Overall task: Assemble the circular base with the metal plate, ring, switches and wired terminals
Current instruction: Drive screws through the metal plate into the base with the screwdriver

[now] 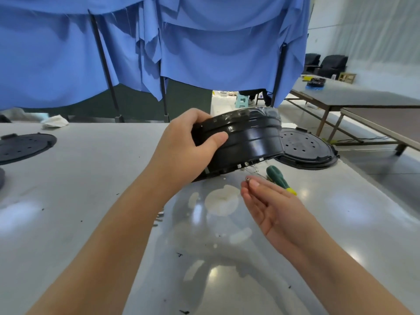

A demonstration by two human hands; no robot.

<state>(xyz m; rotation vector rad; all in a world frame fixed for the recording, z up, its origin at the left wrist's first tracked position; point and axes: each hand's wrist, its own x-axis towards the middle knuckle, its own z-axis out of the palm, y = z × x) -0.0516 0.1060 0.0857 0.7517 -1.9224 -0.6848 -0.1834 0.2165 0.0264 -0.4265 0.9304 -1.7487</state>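
From the head camera I see my left hand (193, 142) gripping the glossy black circular plastic base (245, 142), thumb curled across its ribbed side wall and fingers wrapped over its far rim; the base is tilted, its near-left lower edge touching the pale grey counter (91, 201) near the counter's middle and its right side lifted off the surface; small white tabs show along that lower edge, and thin wires hang just beneath it, too fine for me to tell more; my right hand (270, 208) hovers just in front of the base, palm turned up and leftward, with thumb and forefinger pinching a small silvery metal part (248, 178), too small to identify, while the other fingers lie loosely extended; a screwdriver with a dark green handle and yellow collar (279, 179) lies on the counter just beyond my right fingertips, angled toward the right edge; behind the base, near the counter's far right corner, rests a flat black round plate with small holes (309, 148), partly hidden by the base; a matching black perforated disc (22, 146) lies at the counter's left edge; a crumpled white cloth (55, 121) sits at the far edge on the left; blue fabric drapes (204, 53) hang beyond the far edge; further grey tables (363, 96) stand off to the right.
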